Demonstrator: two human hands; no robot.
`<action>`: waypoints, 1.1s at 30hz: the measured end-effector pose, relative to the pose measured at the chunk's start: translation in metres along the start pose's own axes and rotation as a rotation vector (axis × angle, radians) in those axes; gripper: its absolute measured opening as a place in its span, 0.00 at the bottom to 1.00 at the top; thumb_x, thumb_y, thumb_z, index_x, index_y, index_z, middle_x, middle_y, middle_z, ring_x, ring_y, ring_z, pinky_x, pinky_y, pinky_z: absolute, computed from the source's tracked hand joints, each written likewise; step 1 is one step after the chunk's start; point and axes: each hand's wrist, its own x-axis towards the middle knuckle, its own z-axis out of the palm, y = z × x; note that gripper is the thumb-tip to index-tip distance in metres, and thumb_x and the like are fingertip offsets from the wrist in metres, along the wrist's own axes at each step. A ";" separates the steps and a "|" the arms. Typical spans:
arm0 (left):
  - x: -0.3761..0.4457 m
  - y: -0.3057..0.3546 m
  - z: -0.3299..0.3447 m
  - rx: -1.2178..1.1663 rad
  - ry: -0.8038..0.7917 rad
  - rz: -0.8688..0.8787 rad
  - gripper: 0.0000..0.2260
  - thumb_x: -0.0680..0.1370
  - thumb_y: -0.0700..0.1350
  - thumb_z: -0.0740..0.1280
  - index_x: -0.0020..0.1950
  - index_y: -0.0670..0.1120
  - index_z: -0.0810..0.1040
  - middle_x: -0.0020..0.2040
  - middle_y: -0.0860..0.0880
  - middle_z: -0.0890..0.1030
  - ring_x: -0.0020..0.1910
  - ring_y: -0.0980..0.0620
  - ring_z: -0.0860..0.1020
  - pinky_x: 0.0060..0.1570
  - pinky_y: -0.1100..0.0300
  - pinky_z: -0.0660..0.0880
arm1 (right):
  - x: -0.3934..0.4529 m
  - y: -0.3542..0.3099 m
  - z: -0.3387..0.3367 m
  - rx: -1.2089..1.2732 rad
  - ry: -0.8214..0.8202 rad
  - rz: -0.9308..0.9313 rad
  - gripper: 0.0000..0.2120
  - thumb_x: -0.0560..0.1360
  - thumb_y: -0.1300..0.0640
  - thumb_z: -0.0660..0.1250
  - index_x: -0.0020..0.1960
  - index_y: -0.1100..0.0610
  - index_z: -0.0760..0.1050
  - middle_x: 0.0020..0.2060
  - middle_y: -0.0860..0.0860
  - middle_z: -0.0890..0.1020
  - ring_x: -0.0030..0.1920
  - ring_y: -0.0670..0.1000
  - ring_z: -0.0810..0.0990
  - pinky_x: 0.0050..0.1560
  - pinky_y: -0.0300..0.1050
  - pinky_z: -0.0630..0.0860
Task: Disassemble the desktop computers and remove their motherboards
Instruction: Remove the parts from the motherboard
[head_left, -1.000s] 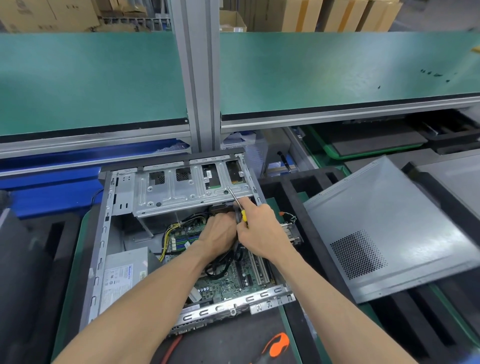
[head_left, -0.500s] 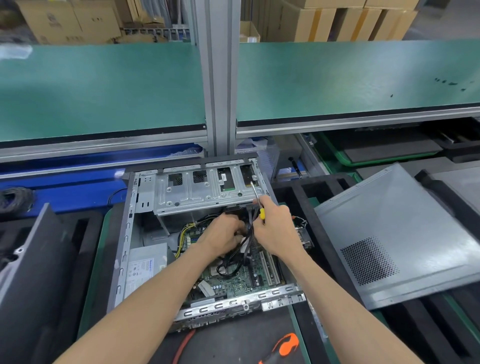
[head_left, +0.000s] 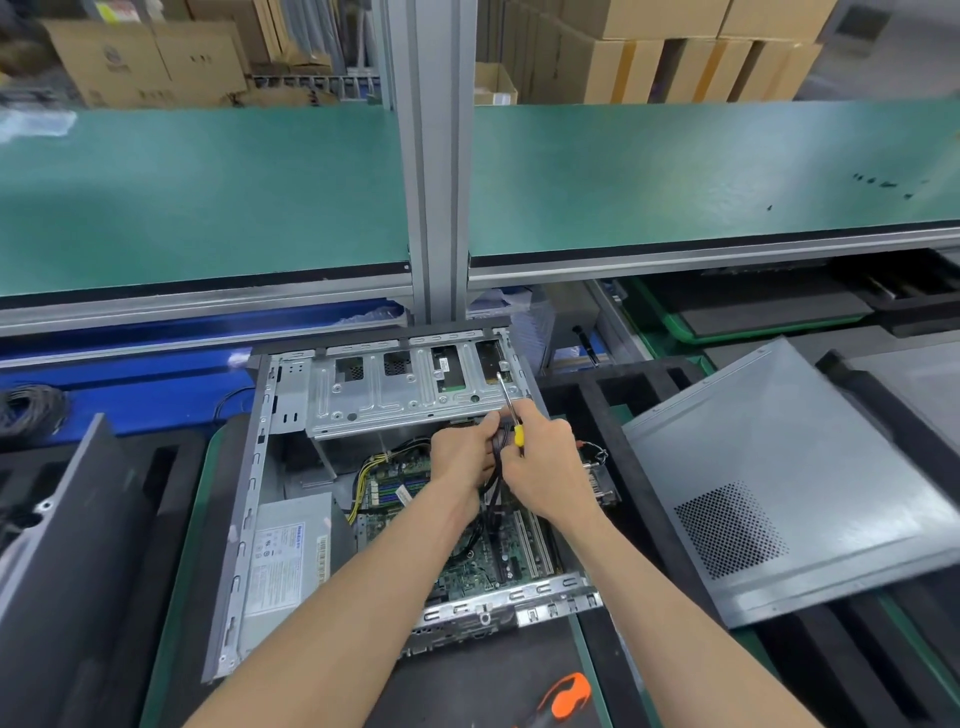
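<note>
The open computer case (head_left: 270, 519) lies flat under both hands, long axis running away from the person. The left hand (head_left: 460, 460) grips black cables (head_left: 496, 467); the right hand (head_left: 545, 467) holds a yellow-handled screwdriver (head_left: 511, 410), tip pointing away. Forearms hide much of the motherboard (head_left: 467, 566).

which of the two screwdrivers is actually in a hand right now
The yellow-handled screwdriver, gripped in the right hand above the open computer case, shaft pointing up at the drive cage. The orange-handled one lies untouched on the black mat at the near edge.
</note>
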 end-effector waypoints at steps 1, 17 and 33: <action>0.001 0.000 0.003 -0.008 0.069 0.003 0.10 0.76 0.47 0.74 0.45 0.39 0.85 0.35 0.46 0.81 0.33 0.49 0.73 0.33 0.57 0.68 | 0.000 0.000 0.000 -0.003 0.001 0.000 0.13 0.74 0.66 0.60 0.58 0.57 0.71 0.39 0.61 0.78 0.41 0.62 0.76 0.40 0.62 0.77; -0.006 -0.013 -0.001 -0.163 0.067 0.118 0.14 0.72 0.35 0.73 0.26 0.42 0.78 0.28 0.45 0.74 0.27 0.52 0.68 0.24 0.63 0.64 | 0.000 0.003 0.002 0.008 0.038 -0.007 0.13 0.76 0.63 0.62 0.61 0.55 0.71 0.38 0.56 0.75 0.42 0.61 0.76 0.41 0.58 0.77; -0.012 0.008 0.021 -0.032 0.148 -0.027 0.11 0.69 0.45 0.79 0.35 0.42 0.80 0.23 0.51 0.79 0.22 0.53 0.74 0.21 0.65 0.66 | 0.002 0.008 0.005 0.094 0.107 0.011 0.13 0.76 0.65 0.62 0.59 0.54 0.73 0.39 0.57 0.77 0.36 0.56 0.77 0.34 0.56 0.77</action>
